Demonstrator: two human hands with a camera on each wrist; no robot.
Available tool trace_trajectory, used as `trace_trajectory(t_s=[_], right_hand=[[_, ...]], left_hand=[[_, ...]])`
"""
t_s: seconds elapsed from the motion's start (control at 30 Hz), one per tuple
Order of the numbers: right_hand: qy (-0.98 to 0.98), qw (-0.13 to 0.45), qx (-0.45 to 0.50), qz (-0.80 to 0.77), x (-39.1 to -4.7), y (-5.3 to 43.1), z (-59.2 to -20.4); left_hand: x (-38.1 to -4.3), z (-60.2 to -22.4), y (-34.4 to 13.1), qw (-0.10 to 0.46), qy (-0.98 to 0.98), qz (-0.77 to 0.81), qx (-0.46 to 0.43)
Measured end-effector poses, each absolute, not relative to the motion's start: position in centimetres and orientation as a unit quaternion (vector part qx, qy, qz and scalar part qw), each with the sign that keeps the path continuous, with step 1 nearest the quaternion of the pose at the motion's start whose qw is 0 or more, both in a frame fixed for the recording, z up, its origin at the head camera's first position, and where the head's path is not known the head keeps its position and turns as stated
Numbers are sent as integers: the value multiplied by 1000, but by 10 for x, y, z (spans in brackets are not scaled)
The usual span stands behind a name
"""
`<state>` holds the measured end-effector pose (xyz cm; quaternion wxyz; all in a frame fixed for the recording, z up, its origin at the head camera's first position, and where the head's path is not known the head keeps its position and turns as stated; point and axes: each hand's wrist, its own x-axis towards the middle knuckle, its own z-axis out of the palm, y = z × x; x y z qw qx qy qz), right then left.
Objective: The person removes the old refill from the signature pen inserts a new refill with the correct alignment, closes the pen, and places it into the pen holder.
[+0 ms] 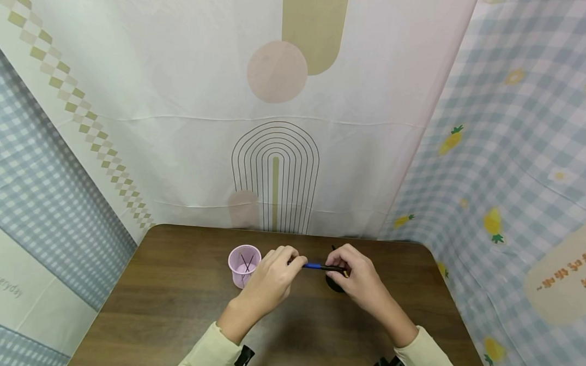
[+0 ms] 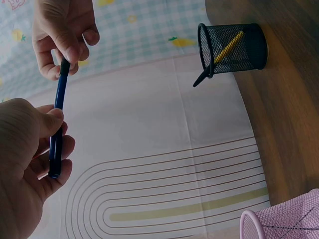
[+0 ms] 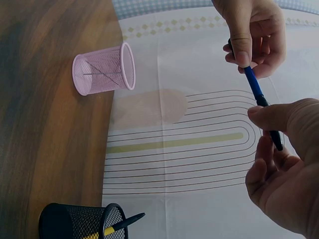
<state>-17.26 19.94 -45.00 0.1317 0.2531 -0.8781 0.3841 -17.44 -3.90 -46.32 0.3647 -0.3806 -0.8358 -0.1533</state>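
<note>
A blue pen with black ends (image 1: 313, 266) is held level between both hands, above the table. My left hand (image 1: 271, 277) pinches its blue part between thumb and fingers. At the black end, my right hand (image 1: 362, 276) grips the pen with thumb and fingertips. Behind the right hand, a black mesh pen cup (image 1: 334, 285) is mostly hidden; the left wrist view shows it standing with a yellow and black pen (image 2: 230, 46) leaning inside. A pink mesh pen cup (image 1: 235, 270) stands beside the left hand, with thin dark lines crossing in it.
Both cups stand on a dark brown wooden table (image 1: 170, 287). A pale patterned cloth (image 1: 186, 162) hangs behind its far edge, and blue checked cloths (image 1: 490, 159) hang at the sides. Black wrist devices (image 1: 244, 356) are worn near both sleeves.
</note>
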Motion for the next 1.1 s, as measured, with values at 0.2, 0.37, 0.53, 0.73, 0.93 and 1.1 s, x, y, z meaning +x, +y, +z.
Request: trace_trajectory(t_s=[0.2,0.37,0.53,0.73,0.93,1.1], right_hand=[[-877,120,257,388,-174,199,-451],[-882,113,260,377,-175,202,-450],[-879,84,271,382,-175,209,-442],[-884,20,257,391,-183,217,-432],[-887,-31,246,389,-192,220,-430],[-892,-60,248,373,-196,222,-428]], left_hand=[[-174,-463,-39,365,-834,-162,-380],[-174,-463,-40,366,-834,-161,-381],[-173,-461,-41,366,-833,-159,-383],[-174,-460,-42,370,-830,-159,-385],[-174,-459,-41,375,-828,-158,-386],[-174,-459,-41,377,-826,-159,-387]])
